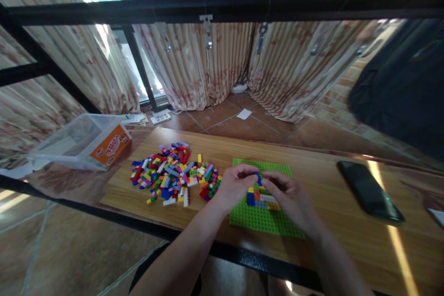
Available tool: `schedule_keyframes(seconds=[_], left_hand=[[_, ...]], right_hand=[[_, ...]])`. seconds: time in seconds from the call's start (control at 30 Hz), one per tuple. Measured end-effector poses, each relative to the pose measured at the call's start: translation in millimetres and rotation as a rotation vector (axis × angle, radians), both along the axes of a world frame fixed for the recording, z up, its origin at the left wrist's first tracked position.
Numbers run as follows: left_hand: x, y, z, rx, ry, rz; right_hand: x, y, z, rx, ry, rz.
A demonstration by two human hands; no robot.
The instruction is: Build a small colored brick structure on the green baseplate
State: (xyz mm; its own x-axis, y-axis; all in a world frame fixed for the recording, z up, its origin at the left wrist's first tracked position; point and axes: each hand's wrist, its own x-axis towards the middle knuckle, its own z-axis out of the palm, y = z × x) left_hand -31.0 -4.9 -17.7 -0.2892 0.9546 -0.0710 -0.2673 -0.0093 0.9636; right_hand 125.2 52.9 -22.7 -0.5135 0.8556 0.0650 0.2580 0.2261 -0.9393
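A green studded baseplate (267, 229) lies on the wooden table, with a patch of blue, orange, white, grey and yellow bricks (265, 199) on it. Above the back of that patch, a small blue brick (259, 178) shows between my two hands' fingertips. My left hand (237, 182) comes in from the left, its thumb and index finger closed on the blue brick. From the right, my right hand (289, 194) meets it, thumb and fingertips closed at the brick's other side. The fingers cover part of the brick and of the patch.
A loose pile of mixed coloured bricks (169, 173) lies left of the baseplate. Beyond it stands a clear plastic tub (74, 148) with an orange label. A black phone (367, 189) lies on the right of the table (322, 203). A black metal bar (236, 7) crosses above.
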Motion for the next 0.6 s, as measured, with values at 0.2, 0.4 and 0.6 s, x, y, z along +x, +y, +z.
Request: schedule_keyframes(seconds=[0.2, 0.4, 0.6], left_hand=[[7.0, -0.1, -5.6, -0.025, 0.008, -0.017], [3.8, 0.3, -5.9, -0.032, 0.067, -0.015], [3.5, 2.6, -6.8, -0.036, 0.111, -0.049]], right_hand=[[2.8, -1.2, 0.6, -0.042, 0.004, 0.055], [6.8, 1.7, 3.8, -0.034, -0.021, 0.085], [13.4, 5.8, 3.4, -0.031, -0.060, 0.085]])
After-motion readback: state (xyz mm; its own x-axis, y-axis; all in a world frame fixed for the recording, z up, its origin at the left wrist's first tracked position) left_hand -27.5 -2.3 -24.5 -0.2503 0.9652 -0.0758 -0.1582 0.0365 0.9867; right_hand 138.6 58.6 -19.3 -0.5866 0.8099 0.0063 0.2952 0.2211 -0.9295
